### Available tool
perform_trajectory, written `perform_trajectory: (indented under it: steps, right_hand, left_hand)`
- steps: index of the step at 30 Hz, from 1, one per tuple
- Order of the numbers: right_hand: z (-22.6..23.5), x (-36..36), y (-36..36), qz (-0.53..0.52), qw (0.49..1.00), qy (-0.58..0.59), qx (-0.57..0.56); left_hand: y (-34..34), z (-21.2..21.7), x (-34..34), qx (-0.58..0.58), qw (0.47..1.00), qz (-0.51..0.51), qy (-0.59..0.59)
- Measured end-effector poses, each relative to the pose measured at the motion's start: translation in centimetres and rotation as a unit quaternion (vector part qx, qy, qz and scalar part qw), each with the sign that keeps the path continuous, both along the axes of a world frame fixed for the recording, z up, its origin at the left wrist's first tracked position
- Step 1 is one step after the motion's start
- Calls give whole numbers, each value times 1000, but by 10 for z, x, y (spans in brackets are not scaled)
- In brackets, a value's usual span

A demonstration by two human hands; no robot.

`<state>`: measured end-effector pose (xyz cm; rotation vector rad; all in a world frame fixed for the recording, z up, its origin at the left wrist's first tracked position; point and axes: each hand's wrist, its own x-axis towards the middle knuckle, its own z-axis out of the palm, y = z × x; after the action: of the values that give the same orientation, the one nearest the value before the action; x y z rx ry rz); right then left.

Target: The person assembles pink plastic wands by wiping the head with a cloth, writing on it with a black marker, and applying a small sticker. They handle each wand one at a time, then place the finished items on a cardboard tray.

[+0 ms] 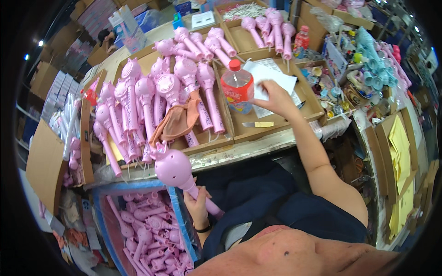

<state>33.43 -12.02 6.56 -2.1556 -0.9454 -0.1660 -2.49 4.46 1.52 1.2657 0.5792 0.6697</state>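
My left hand (198, 209) is wrapped round the handle of a pink toy wand (172, 168), whose round head with small holes tilts up and away from me. Over the cardboard tray, my right hand (276, 99) is half curled with thumb and fingers apart, at the right side of a red-labelled drink bottle (238, 87). Whether it touches the bottle I cannot tell. White paper sheets (274, 76) lie behind and beneath that hand. In the tray to the left, several pink wands (168, 87) stand and lean, with an orange-brown cloth (177, 120) draped over some.
A blue-lined bin (99, 207) full of pink wand parts stands at lower left. A yellow-handled blade (258, 124) lies near the bench's front edge. Small jars (322, 85), a second red bottle (301, 41) and light-blue parts (370, 60) crowd the right. Another person (107, 39) is at far left.
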Motion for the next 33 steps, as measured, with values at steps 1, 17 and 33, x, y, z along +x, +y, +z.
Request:
perform_trajectory:
  steps: [1,17,33]
  right_hand:
    - [2,-2,15,-43,994,-50,84]
    - [65,-40,-151,-202,849,92,480]
    - [-88,80,-353,-717,581,-314,224]
  left_hand:
    - [0,-1,-3,8,1000,10,13]
    - [5,-7,28,-12,994,-75,80]
    - [-5,19,88,28,976,-150,157]
